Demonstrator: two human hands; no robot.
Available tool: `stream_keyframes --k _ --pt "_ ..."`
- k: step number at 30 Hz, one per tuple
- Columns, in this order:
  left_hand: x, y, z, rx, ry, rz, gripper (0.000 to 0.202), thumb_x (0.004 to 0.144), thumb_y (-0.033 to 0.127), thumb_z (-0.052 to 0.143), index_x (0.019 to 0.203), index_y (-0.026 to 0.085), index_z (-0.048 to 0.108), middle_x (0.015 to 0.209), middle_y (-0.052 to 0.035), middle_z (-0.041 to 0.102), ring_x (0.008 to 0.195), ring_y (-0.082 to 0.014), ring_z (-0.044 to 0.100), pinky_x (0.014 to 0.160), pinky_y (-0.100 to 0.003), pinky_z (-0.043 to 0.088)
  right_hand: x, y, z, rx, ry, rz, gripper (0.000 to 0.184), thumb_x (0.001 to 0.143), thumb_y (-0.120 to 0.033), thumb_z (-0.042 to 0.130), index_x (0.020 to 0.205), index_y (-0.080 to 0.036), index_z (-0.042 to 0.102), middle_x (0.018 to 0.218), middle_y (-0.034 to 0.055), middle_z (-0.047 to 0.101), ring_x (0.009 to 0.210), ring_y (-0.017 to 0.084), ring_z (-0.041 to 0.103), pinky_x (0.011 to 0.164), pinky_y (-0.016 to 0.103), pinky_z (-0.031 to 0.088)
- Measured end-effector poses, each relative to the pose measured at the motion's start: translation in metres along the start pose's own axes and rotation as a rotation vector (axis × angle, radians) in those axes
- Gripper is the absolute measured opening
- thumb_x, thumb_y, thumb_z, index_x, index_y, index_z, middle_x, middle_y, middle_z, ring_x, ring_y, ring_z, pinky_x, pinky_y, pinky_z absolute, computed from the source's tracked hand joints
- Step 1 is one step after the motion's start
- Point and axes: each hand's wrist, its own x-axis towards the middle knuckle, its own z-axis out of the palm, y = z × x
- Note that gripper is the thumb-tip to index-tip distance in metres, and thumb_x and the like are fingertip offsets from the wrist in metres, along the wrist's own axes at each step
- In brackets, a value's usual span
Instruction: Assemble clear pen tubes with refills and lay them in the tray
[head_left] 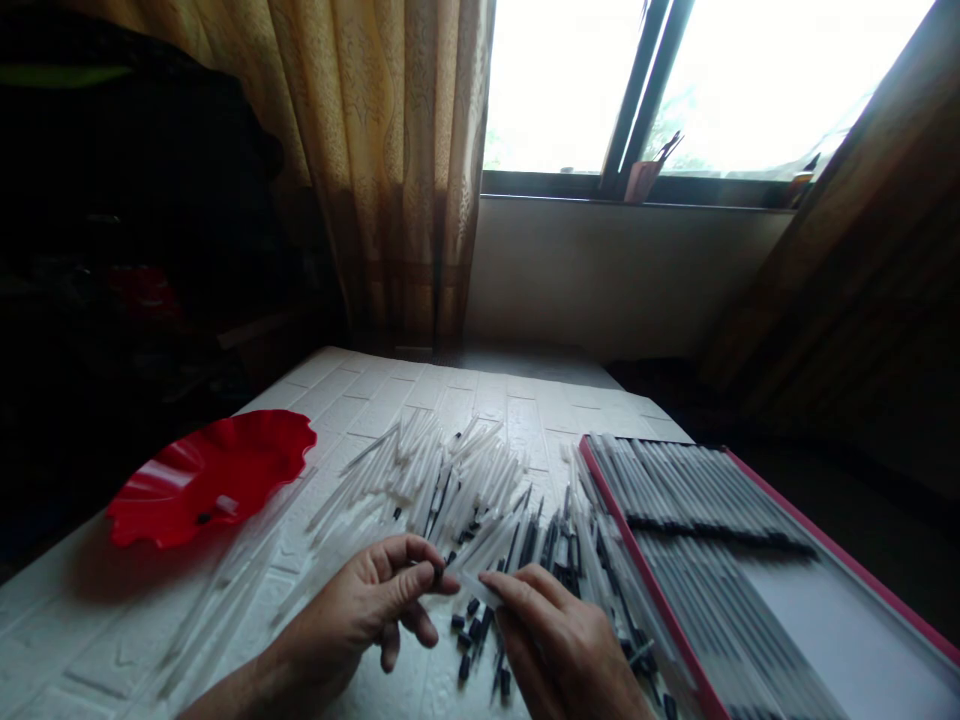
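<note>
My left hand is curled low in the middle, thumb and fingers pinching a small black cap. My right hand sits beside it, fingers closed on a clear pen tube whose end points at the cap. Just beyond both hands lies a heap of clear pen tubes mixed with dark refills. Several small black caps are scattered on the white table between and under my hands.
A red wavy-edged dish sits at the left with a small piece in it. A red-rimmed tray at the right holds rows of assembled pens. Loose clear tubes lie at the front left. Curtain and window stand behind.
</note>
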Motion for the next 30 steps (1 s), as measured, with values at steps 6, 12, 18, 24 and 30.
stream_keyframes --k 6,12,18,24,30 --pt "0.005 -0.009 -0.004 0.087 0.005 0.095 0.049 0.064 0.056 0.083 0.085 0.017 0.061 0.079 0.0002 0.070 0.050 -0.0081 0.060 0.033 -0.011 0.030 0.000 0.002 -0.001 0.002 -0.033 -0.003 0.035 0.091 -0.010 0.043 0.119 -0.017 0.062 0.089 0.0091 0.069 0.071 0.016 0.070 0.063 0.021 0.054" --pt "0.007 -0.016 -0.008 0.304 0.035 0.318 0.047 0.072 0.061 0.075 0.085 0.017 0.075 0.058 0.0043 0.058 0.040 -0.0036 0.043 0.040 -0.015 0.037 0.000 0.001 0.002 0.038 0.027 -0.021 0.033 0.091 -0.011 0.043 0.118 -0.018 0.060 0.089 0.0087 0.069 0.070 0.015 0.069 0.061 0.020 0.053" --pt "0.001 -0.009 -0.006 0.436 0.004 0.483 0.032 0.078 0.051 0.075 0.087 0.021 0.081 0.072 -0.0016 0.063 0.048 -0.0073 0.053 0.049 -0.020 0.047 0.000 0.000 0.004 0.010 0.005 -0.045 0.030 0.092 -0.013 0.044 0.115 -0.021 0.062 0.083 0.0065 0.067 0.062 0.014 0.066 0.056 0.020 0.051" --pt "0.001 -0.011 -0.007 0.461 -0.005 0.509 0.027 0.080 0.046 0.074 0.088 0.021 0.081 0.071 -0.0011 0.062 0.049 -0.0080 0.054 0.050 -0.019 0.047 0.001 0.000 0.005 0.006 -0.017 -0.058 0.031 0.092 -0.013 0.042 0.114 -0.020 0.062 0.081 0.0060 0.067 0.060 0.013 0.066 0.054 0.018 0.049" --pt "0.001 -0.011 -0.008 0.508 -0.012 0.556 0.021 0.082 0.041 0.074 0.088 0.022 0.080 0.071 -0.0005 0.062 0.051 -0.0083 0.054 0.051 -0.018 0.047 0.000 0.000 0.004 0.007 -0.034 -0.052 0.032 0.091 -0.013 0.044 0.117 -0.022 0.062 0.082 0.0051 0.066 0.061 0.013 0.066 0.055 0.018 0.049"
